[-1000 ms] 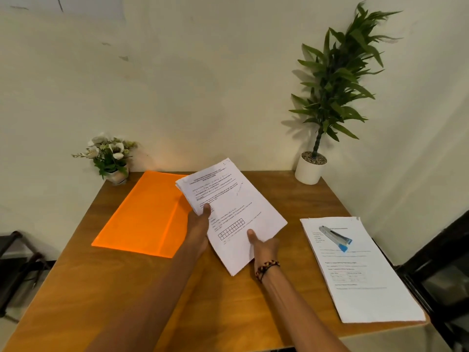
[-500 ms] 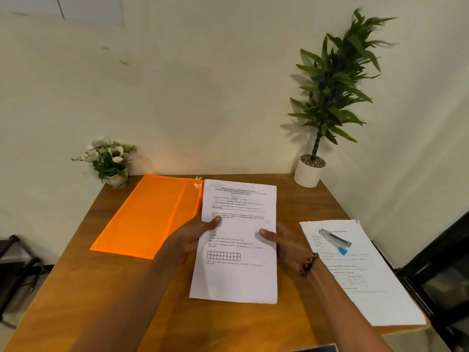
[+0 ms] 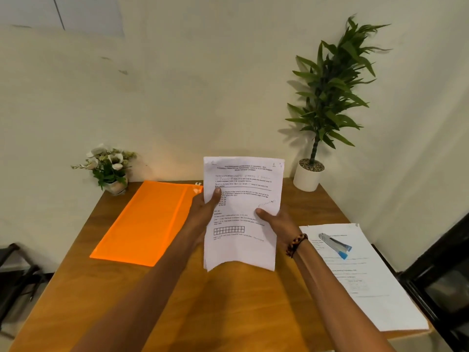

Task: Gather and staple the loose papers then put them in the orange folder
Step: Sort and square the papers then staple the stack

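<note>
Fingers of both hands are pinching the paper stack: your left hand is gripping its left edge with the thumb lying on the printed face, and your right hand is gripping the right edge lower down, thumb on top too. You are holding the sheets upright above the table, bottom edge hanging free and slightly wavy, so this looks like the gathering step, with squaring up likely. Stapling is not yet done as far as I can tell.

Next move is probably calling for tapping the bottom edge on the wood to align the sheets, then reaching right for the stapler. It is lying on a second paper pile near the table's right edge, so that pile may need gathering too.

Sheets are thin, white, floppy, printed with text and a small grid. Stapler is looking slim, grey with a blue tip. Orange folder is lying flat to the left of the stack, glossy translucent plastic, rectangular, closed. Table is smooth brown wood grain.
</note>
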The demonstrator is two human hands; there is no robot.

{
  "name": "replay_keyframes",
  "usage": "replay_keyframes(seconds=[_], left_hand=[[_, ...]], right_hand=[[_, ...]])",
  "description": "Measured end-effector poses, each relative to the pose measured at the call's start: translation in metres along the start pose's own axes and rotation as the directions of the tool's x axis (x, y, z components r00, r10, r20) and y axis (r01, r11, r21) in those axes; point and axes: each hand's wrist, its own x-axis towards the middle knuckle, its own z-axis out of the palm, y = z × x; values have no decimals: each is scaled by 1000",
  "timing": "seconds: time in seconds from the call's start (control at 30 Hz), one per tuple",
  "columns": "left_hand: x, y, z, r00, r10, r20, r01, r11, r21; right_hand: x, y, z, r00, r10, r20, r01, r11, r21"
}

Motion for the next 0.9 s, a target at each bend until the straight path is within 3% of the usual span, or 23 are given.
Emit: replay_keyframes(seconds=[0.1, 0.27, 0.43, 0.73, 0.9], left_hand=[[-7, 2, 3, 993, 110, -52, -108, 994, 23], [-24, -20, 6, 992, 125, -27, -122, 987, 101], [-16, -4, -1, 993, 112, 45, -118, 978, 173], [0, 2, -7, 994, 105, -11, -101, 979, 179], [5, -13, -15, 998, -15, 63, 0, 974, 228]], right_hand=[[-6, 6, 4, 991, -121, -64, 115, 989, -88], [-17, 37, 10, 989, -96, -110, 84, 991, -108], [-8, 28, -6, 994, -47, -98, 21, 969, -244], [-40, 55, -11, 974, 203, 100, -213, 971, 105], [-54, 84, -12, 958, 270, 93, -278, 958, 78]])
